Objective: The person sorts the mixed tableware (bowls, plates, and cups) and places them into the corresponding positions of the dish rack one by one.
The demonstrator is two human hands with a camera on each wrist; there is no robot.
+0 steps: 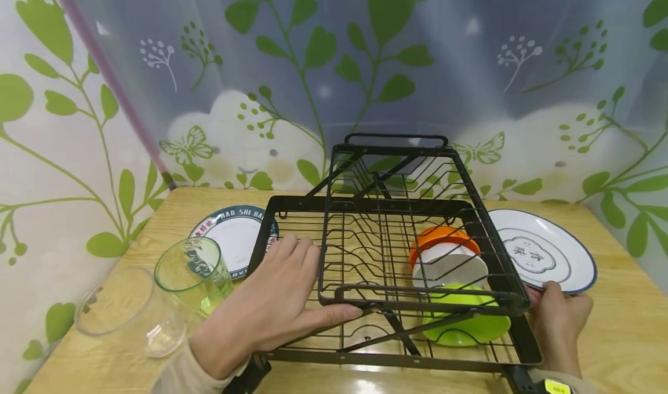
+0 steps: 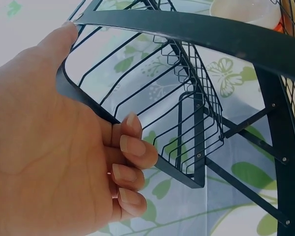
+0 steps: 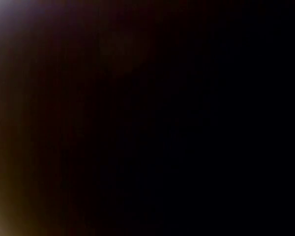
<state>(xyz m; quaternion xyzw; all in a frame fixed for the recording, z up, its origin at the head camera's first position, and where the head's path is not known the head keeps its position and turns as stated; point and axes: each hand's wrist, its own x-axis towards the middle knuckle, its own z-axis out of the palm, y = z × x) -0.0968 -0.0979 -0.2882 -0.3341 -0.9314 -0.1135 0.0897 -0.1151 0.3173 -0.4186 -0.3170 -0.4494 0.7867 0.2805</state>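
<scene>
Head view: my left hand (image 1: 284, 292) grips left side of one two-tier rack (image 1: 402, 306); right hand (image 1: 563, 321) at right side, fingertips hidden, can't tell hold. Three bowls (image 1: 451, 271) in lower tier. Two plates (image 1: 540, 249), one each side; two cups (image 1: 193, 275) left.

Left wrist: four curled fingertips (image 2: 132, 146), hidden from head view.

Right wrist: nearly black.

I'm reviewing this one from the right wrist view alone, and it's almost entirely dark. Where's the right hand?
Observer: In the head view, the right hand is at the right side of the black rack, by the white plate; its grip is partly hidden.
Operator: And the left hand?
Observer: The left hand holds the rack on its left side.
Operator: Any bowls?
Observer: Yes, a green bowl shows through the wires.
</scene>
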